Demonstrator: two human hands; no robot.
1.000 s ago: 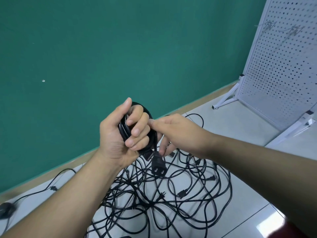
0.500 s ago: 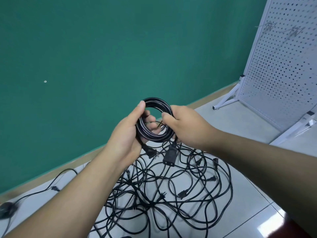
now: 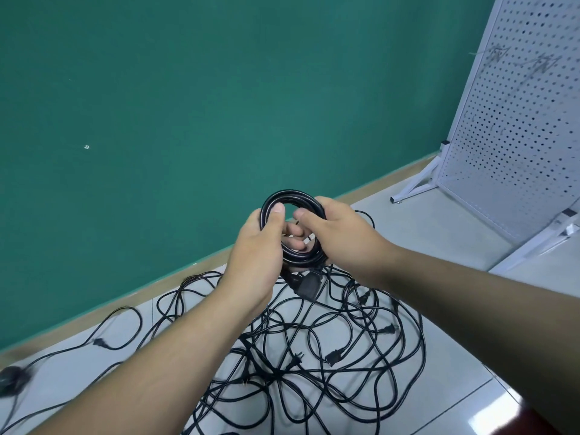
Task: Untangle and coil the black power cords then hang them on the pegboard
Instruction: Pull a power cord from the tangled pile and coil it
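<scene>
The coiled cord (image 3: 289,196) was gripped at its left by the left hand (image 3: 257,252) and at its right by the right hand (image 3: 343,240), above tangled cords (image 3: 314,356) on the tiled floor (image 3: 455,243); the pegboard (image 3: 518,136) was seen far right

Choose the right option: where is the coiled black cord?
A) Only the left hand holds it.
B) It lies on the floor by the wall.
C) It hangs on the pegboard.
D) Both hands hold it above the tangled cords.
D: the left hand and the right hand both grip the coiled cord above the tangled cords, and no cord hangs on the pegboard.
</scene>
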